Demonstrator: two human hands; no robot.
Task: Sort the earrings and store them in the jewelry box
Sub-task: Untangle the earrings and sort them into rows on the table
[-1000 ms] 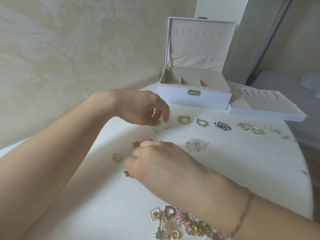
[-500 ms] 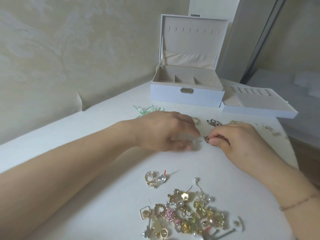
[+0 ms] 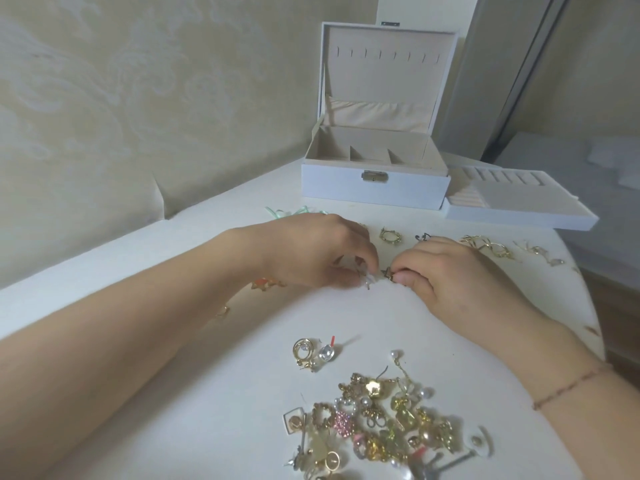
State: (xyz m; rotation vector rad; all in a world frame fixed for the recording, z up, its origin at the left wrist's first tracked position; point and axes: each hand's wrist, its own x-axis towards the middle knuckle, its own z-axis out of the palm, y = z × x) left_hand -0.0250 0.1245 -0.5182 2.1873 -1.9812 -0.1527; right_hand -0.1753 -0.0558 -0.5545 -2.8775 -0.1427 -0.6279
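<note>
While matched pairs sit in a row toward the tabletop's far edge before the open box, both hands meet mid-table: left hand pinches a clear earring, right hand pinches a dark one, probably pairing; the pile waits at the near edge.

We lost earring pile past bottom edge. Left hand hid green ribbon partly. Pinched pieces between hands too small to tell.

Mixed earrings lie heaped at the near table edge; the white box stands open behind.
</note>
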